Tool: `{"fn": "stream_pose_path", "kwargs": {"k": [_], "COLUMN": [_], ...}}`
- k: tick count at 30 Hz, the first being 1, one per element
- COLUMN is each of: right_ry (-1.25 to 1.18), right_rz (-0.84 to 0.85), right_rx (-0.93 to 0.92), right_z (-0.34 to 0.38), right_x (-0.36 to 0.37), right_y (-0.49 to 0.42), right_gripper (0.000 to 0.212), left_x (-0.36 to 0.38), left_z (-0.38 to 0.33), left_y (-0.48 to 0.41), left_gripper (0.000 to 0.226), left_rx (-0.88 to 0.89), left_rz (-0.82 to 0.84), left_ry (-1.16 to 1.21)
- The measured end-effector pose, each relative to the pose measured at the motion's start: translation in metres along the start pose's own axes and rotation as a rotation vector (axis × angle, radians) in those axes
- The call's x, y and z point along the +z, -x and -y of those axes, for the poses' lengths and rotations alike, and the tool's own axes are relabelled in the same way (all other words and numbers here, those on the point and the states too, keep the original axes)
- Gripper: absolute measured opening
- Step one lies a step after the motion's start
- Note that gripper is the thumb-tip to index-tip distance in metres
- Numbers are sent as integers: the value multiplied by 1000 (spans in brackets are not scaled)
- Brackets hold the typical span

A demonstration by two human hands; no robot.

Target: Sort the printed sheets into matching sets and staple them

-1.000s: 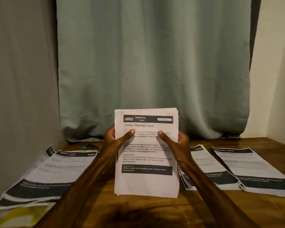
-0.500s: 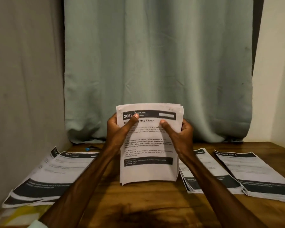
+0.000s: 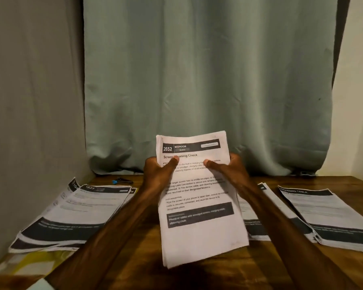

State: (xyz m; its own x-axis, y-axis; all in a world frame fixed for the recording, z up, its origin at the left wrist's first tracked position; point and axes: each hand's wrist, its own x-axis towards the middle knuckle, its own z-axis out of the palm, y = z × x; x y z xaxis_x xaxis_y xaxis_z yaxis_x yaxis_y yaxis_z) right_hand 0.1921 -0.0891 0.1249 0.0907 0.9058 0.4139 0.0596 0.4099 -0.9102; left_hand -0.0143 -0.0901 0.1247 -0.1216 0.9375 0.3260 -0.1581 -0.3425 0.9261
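Above the wooden surface, beside the left piles, the left hand pinches the 2652 sheaf and the right hand grips its other edge. Lifted and tilted since a second ago, it looks squared for stapling. The right piles wait.

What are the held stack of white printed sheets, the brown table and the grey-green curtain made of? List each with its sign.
The held stack of white printed sheets: thin matte paper; it bends, and layered edges show. The brown table: seemingly wood, slight sheen; grain streaks show, maybe veneer. The grey-green curtain: matte fabric; hangs in soft folds.
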Motion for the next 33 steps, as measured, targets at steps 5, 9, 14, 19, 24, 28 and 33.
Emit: {"fn": "stream_pose_path", "kwargs": {"k": [5, 9, 14, 19, 24, 28, 33], "right_ry": [51, 120, 225, 148, 211, 132, 130], "right_rz": [157, 141, 162, -16, -51, -3, 13], "right_rx": [178, 226, 251, 287, 254, 259, 253], "right_z": [-40, -89, -125, -154, -167, -162, -158], "right_x": [-7, -1, 5, 16, 18, 22, 23], "right_y": [-5, -2, -17, -19, -13, -8, -7], "right_gripper": [25, 22, 28, 23, 27, 22, 23], "left_x": [-22, -37, -25, 2, -5, -6, -13], "left_z": [60, 103, 117, 146, 175, 176, 165], "left_y": [3, -6, -47, -65, -72, -74, -83], "left_gripper": [9, 61, 58, 38, 35, 26, 15], "left_rx": [-254, -8, 396, 616, 726, 751, 713], "left_rz": [-39, -101, 131, 269, 247, 182, 247], "left_ry": [-69, -646, -993, -1051, -1009, -912, -733]}}
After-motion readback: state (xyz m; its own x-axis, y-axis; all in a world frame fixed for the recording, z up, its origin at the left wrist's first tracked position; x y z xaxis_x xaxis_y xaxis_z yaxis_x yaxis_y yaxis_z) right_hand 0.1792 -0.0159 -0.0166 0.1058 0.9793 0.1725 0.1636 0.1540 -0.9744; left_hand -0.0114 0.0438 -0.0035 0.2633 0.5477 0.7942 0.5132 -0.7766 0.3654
